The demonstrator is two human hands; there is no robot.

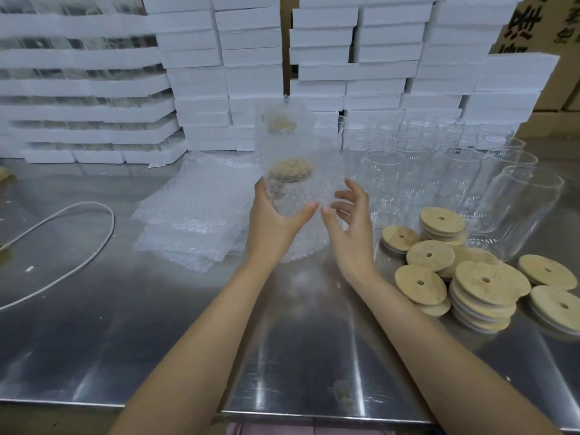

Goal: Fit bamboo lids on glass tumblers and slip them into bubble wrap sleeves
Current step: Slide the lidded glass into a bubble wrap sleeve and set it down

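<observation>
- The left hand (271,216) holds a wrapped tumbler (298,180) up above the middle of the worktop (282,346). Its fingers grasp the lower end of the bundle, with the thumb across the front.
- Through the bubble wrap a bamboo lid (290,169) shows as a blurred tan patch. A second tan patch sits higher up, and what it belongs to cannot be told.
- The right hand (351,229) is just beside the bundle, its fingers (356,194) released and spread. Whether they touch the wrap cannot be told.
- A pile of flat bubble wrap sleeves (188,215) lies left of the hands.
- Loose bamboo lids (483,281), each with a centre hole, are heaped near the right edge.
- Bare glass tumblers (439,171) stand behind them, toward the far right corner.
- White foam boxes (251,58) are stacked along the far edge.
- A white cable (78,246) loops at the left edge.
</observation>
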